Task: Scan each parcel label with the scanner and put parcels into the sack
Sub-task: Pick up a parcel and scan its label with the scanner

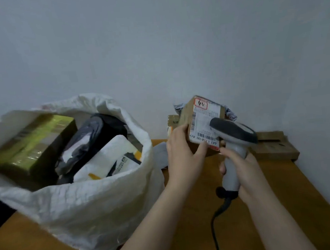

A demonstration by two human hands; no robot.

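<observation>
The white sack (pixel 91 208) gapes open on the table (pixel 288 203), part-filled, ready for the next drop. The left hand (pixel 183 155) grips a cardboard parcel (pixel 188 110) by its near edge, its label (pixel 202 123) tilted up so the scanner (pixel 233 134) can read it; the right hand (pixel 243 169) wraps the handle, aiming the head at the barcode

I'm seeing a brown wooden table (pixel 190 229), the stuffed white sack (pixel 87 209) sitting on its left part, a grey pouch (pixel 160 153) just beside it, a flat cardboard box (pixel 273 144) far right against the wall.
</observation>
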